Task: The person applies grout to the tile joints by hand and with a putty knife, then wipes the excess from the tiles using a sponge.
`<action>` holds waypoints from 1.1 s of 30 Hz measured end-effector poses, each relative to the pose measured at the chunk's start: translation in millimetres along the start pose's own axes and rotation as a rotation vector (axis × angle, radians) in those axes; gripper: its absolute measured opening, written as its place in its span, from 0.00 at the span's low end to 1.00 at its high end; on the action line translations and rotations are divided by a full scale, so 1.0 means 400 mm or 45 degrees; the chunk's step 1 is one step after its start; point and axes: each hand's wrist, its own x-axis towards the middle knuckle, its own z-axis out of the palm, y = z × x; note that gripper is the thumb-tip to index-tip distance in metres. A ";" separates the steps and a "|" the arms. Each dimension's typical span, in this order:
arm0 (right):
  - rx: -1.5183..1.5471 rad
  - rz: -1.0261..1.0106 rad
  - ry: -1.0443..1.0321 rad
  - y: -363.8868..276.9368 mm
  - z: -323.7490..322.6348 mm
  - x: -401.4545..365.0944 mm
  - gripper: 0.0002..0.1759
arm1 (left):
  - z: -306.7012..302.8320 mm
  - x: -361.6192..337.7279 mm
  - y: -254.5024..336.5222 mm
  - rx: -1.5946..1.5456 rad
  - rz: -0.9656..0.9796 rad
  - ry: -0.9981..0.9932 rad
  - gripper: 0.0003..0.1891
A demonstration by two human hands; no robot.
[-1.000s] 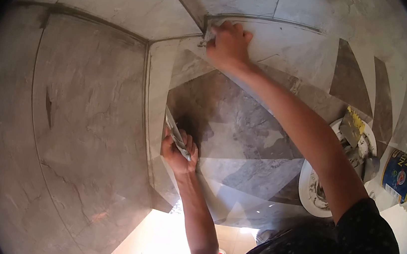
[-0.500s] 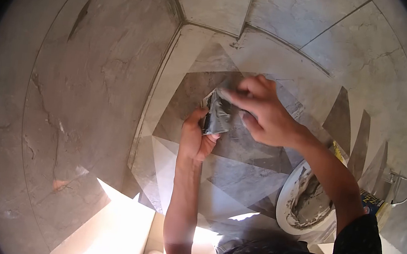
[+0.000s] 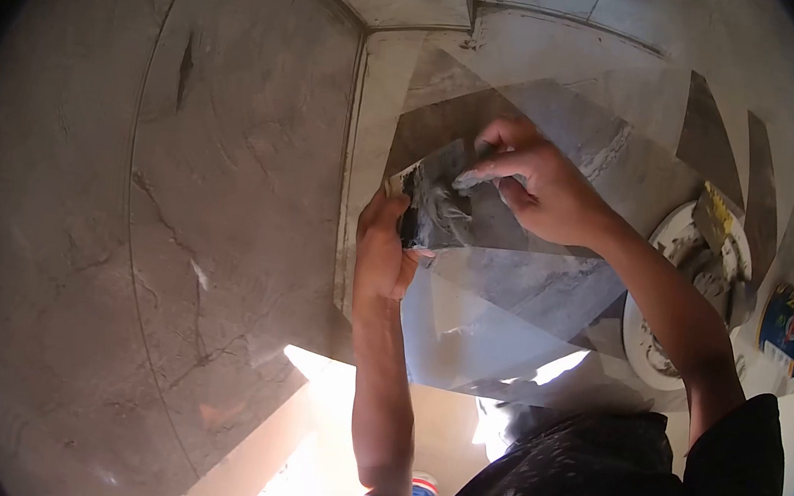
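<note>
My left hand (image 3: 388, 237) is closed round the lower left edge of a small dark flat tool (image 3: 437, 194), its thumb on the near side. Wet grey paste lies smeared across the face of this tool. Just to the right, the fingers of my right hand (image 3: 523, 169) are bent, with grey paste on the fingertips, which are at the paste's edge. Whether those fingers pinch anything is too small to make out.
A white plate (image 3: 634, 344) with grey paste and a yellow-marked spreader (image 3: 713, 220) lies at the right. Beyond stands a blue labelled tub (image 3: 789, 327). Tiled wall (image 3: 238, 181) rises at the left; another tub (image 3: 425, 494) is below.
The view has shifted, so the plate and blue tub show more fully. My right hand has drawn its fingertips across the tool's face, and the paste there looks more heaped.
</note>
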 end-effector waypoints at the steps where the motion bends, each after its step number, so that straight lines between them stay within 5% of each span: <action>1: 0.122 0.063 -0.038 -0.005 0.013 -0.002 0.20 | -0.009 -0.002 0.004 0.005 0.014 0.099 0.11; 3: 0.249 0.135 -0.014 0.007 0.044 0.008 0.19 | -0.033 -0.003 0.012 0.058 0.011 0.162 0.12; 5: 0.729 0.603 0.343 0.065 0.097 0.043 0.19 | -0.071 -0.023 0.014 -0.117 0.084 0.383 0.11; 7: -0.391 0.675 0.813 0.095 0.147 0.115 0.22 | -0.069 -0.084 0.011 -0.095 0.074 0.379 0.10; 12: -0.579 0.803 1.324 0.206 0.203 0.287 0.24 | -0.085 -0.195 0.034 -0.181 -0.010 0.361 0.10; 16: -0.643 0.857 1.455 0.212 0.210 0.349 0.24 | -0.122 -0.237 0.052 -0.312 -0.095 0.386 0.12; 24: -0.902 0.994 1.490 0.211 0.269 0.427 0.29 | -0.118 -0.288 0.106 -0.461 -0.133 -0.136 0.17; 30: -0.710 0.889 1.518 0.175 0.316 0.468 0.32 | -0.110 -0.304 0.130 -0.455 -0.072 -0.287 0.18; 31: -0.711 0.892 1.524 0.170 0.310 0.463 0.32 | -0.099 -0.304 0.133 -0.452 -0.077 -0.291 0.18; 33: -0.617 0.980 1.636 0.165 0.298 0.451 0.33 | -0.071 -0.309 0.141 -0.233 -0.088 0.187 0.12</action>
